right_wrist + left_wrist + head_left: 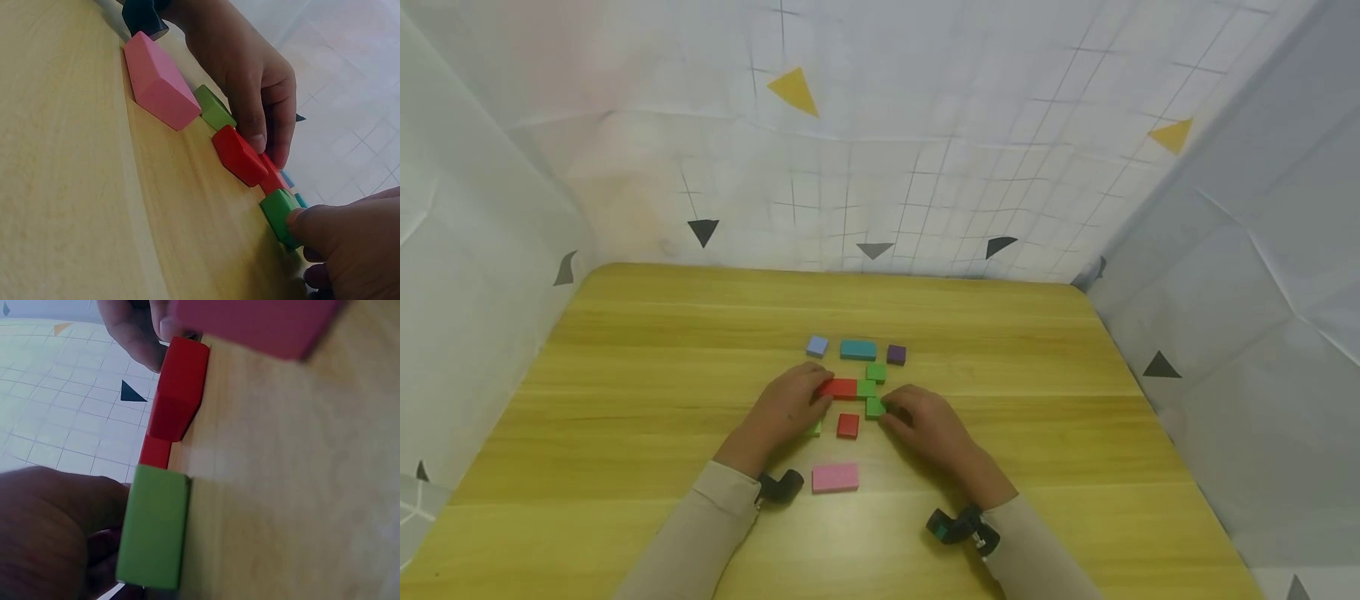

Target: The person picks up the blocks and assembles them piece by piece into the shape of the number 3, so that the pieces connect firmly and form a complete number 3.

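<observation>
On the wooden table, my left hand (pixel 786 404) pinches the left end of a long red block (pixel 840 388) between thumb and fingers. A green block (pixel 866 389) lies against the red block's right end. Just above it is another green block (pixel 876 372), and just below sits a third, the lower green block (pixel 874 408). My right hand (pixel 932 423) holds this lower one at its right side, the thumb on its near face in the right wrist view. A smaller red block (pixel 847 427) lies between the hands. Beside the left thumb, a light green block (pixel 153 528) is mostly hidden in the head view.
A pink block (pixel 835 477) lies nearer to me, between the wrists. Behind the green blocks are a lilac block (pixel 817 347), a teal block (pixel 858 350) and a dark purple block (pixel 897 355). White patterned sheets (pixel 887 167) hang around the table.
</observation>
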The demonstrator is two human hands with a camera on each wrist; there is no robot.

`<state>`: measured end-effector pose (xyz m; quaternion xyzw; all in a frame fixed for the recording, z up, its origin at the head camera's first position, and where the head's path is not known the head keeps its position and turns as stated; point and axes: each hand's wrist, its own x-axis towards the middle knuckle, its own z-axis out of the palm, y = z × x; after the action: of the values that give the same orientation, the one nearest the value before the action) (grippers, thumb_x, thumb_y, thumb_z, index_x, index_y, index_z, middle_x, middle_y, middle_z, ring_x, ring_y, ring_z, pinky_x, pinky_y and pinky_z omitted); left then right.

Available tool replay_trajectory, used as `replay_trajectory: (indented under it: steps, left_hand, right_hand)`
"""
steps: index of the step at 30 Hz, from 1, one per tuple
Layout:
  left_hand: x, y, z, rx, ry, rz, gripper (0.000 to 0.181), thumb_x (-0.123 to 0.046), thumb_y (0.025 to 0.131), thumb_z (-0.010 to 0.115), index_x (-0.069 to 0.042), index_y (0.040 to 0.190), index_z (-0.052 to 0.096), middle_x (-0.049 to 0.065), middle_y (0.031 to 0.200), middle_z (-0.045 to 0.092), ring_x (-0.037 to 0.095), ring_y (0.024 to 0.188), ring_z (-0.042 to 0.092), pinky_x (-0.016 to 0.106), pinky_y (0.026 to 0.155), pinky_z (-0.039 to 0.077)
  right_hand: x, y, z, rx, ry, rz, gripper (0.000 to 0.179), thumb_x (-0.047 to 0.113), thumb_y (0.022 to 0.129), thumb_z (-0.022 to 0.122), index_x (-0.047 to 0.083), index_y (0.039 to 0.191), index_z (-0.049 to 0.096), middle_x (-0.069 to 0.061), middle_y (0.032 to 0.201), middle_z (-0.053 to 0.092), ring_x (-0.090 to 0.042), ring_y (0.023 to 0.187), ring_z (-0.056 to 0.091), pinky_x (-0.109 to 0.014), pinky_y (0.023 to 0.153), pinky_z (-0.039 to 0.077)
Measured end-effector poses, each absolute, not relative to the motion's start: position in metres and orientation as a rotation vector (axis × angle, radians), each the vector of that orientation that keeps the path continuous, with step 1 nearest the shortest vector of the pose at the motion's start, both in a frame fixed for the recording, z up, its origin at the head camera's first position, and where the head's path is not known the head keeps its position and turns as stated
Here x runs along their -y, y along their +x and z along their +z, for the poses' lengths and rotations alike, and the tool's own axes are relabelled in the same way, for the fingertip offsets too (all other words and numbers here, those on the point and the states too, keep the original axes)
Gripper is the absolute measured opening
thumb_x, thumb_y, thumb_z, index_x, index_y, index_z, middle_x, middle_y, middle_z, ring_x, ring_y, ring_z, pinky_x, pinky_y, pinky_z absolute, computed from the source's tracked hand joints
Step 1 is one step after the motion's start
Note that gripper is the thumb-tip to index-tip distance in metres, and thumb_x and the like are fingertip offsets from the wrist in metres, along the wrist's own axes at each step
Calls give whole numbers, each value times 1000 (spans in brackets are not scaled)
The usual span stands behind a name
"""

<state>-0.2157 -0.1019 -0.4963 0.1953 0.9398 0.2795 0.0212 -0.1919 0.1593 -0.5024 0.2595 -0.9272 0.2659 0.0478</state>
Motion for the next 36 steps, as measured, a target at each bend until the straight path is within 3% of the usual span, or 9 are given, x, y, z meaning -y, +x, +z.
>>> replay_trajectory:
  steps: [36]
  left_hand:
    - [102,-216,-500,-2946,649,876,36,-21,95,66,-7,128,65,5,124,65,23,117,61,40,102,51]
  right_hand:
    - [-159,-191,-503,2817,772,809,22,25,90,75,13,109,73,5,105,71,-8,94,65,-28,83,58]
